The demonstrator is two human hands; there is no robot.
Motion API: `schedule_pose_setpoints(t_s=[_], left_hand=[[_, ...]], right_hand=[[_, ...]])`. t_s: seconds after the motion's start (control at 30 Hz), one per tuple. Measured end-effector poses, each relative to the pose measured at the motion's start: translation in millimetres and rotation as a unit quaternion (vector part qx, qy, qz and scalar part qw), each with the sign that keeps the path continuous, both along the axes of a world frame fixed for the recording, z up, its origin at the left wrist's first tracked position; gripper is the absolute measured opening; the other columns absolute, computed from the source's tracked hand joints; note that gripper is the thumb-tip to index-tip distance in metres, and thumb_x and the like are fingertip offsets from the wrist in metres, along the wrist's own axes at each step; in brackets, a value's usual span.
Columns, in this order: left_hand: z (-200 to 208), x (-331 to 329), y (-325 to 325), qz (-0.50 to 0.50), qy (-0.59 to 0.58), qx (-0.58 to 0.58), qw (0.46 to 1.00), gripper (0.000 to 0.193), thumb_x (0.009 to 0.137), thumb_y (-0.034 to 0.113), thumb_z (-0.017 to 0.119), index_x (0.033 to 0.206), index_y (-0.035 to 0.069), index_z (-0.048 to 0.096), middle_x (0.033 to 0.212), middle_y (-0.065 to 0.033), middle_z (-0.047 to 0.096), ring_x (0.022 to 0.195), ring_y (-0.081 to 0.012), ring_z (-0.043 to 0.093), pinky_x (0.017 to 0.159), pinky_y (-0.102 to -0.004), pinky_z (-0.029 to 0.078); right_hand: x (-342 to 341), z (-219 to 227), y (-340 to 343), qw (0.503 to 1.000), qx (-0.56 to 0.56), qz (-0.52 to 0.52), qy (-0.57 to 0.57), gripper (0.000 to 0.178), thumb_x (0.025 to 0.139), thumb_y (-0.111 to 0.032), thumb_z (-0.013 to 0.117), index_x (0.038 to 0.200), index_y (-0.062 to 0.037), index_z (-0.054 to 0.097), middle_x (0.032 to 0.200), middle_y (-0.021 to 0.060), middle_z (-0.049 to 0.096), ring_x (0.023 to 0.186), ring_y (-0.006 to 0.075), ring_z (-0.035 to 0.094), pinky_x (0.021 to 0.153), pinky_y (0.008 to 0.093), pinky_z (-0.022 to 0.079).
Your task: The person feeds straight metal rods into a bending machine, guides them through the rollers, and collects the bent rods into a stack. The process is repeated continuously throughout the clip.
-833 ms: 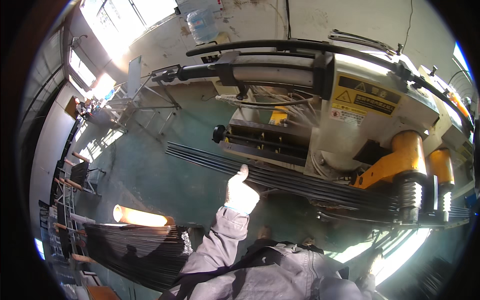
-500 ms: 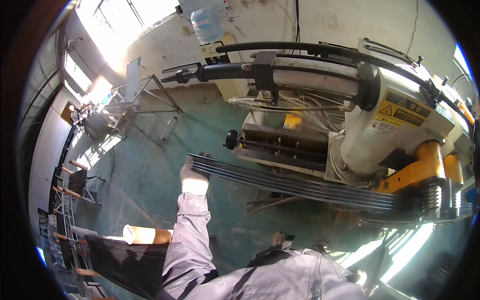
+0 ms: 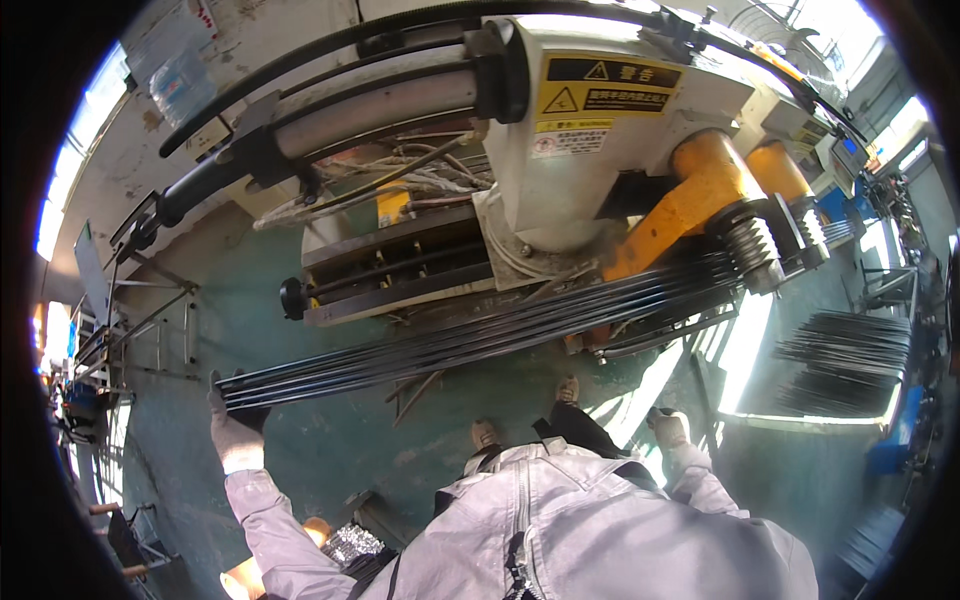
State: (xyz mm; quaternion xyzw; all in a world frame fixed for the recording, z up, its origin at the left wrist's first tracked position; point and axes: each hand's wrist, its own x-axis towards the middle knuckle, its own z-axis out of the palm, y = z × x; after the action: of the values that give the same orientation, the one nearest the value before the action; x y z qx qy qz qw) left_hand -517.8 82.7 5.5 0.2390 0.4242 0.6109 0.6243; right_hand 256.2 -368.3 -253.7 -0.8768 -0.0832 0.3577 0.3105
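A bundle of long, thin dark metal rods point(image 3: 430, 345) spans the scene, slanting from the left up to the machine at the right. My left hand point(image 3: 236, 420), in a pale glove with dark fingers, is closed around the bundle's left end. Toward the right, the rods pass under the machine's orange arm point(image 3: 665, 220) and beside its spring-wound post point(image 3: 755, 245). My right hand point(image 3: 670, 428), also gloved, is low at my right side, apart from the rods. Its fingers look curled, and whether anything is in them is hidden.
The large white machine point(image 3: 560, 190) with warning labels and a long hydraulic cylinder point(image 3: 380, 110) fills the far side. A stack of dark rods point(image 3: 845, 360) lies on a rack at the right. Metal frames point(image 3: 150, 320) stand at the far left; a box of small shiny pieces point(image 3: 352, 542) is near my left arm.
My view has turned right, so the machine appears further left. My left hand still grips the rod ends. My right hand and the rod stack at the right have come into clear view.
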Motion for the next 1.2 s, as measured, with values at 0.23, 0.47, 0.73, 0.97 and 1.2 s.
schedule_pose_setpoints(t_s=[0.23,0.47,0.73,0.97,1.2], left_hand=[[-4.8,32.2,7.7,0.274,-0.024,-0.032,0.961,0.070,0.117,0.057,0.044,0.159,0.002,0.057,0.163,-0.0184,0.059,0.145,-0.0337,0.060,0.128,-0.0464,0.043],[-78.9,218.6,-82.9,0.156,-0.106,-0.053,0.981,0.056,0.116,0.048,0.049,0.146,0.005,0.068,0.149,-0.0174,0.070,0.137,-0.0348,0.066,0.122,-0.0541,0.048],[-133.9,418.6,-135.3,-0.152,-0.153,-0.094,0.972,0.042,0.113,0.033,0.052,0.140,0.007,0.069,0.147,-0.0138,0.070,0.137,-0.0329,0.064,0.121,-0.0458,0.048],[-80.9,435.7,-113.0,-0.240,-0.101,-0.034,0.965,0.044,0.114,0.032,0.053,0.149,0.007,0.065,0.155,-0.0137,0.066,0.142,-0.0346,0.060,0.124,-0.0461,0.046],[-79.0,445.9,-119.6,-0.272,-0.216,-0.088,0.934,0.039,0.114,0.040,0.050,0.137,0.011,0.062,0.130,-0.0108,0.059,0.122,-0.0325,0.057,0.117,-0.0462,0.044]], right_hand=[[25.9,16.7,70.5,0.977,-0.075,0.195,-0.030,0.051,0.100,-0.050,0.067,0.120,-0.0063,0.084,0.120,0.0233,0.081,0.122,0.0413,0.074,0.105,0.0480,0.056],[158.9,-66.0,80.7,0.870,-0.160,0.436,-0.163,0.043,0.100,-0.047,0.069,0.115,-0.0098,0.085,0.118,0.0212,0.081,0.120,0.0418,0.074,0.103,0.0487,0.057],[282.1,-27.3,56.1,0.972,-0.134,0.189,-0.049,0.040,0.100,-0.039,0.071,0.114,-0.0032,0.083,0.107,0.0194,0.083,0.109,0.0373,0.077,0.095,0.0449,0.058],[214.6,13.0,84.2,0.987,-0.011,0.153,-0.040,0.044,0.100,-0.039,0.074,0.118,-0.0003,0.082,0.104,0.0174,0.083,0.104,0.0324,0.079,0.093,0.0414,0.058],[153.9,134.4,85.0,0.981,0.151,0.032,-0.116,0.042,0.103,-0.035,0.075,0.113,0.0045,0.082,0.094,0.0108,0.081,0.087,0.0173,0.073,0.083,0.0342,0.056]])
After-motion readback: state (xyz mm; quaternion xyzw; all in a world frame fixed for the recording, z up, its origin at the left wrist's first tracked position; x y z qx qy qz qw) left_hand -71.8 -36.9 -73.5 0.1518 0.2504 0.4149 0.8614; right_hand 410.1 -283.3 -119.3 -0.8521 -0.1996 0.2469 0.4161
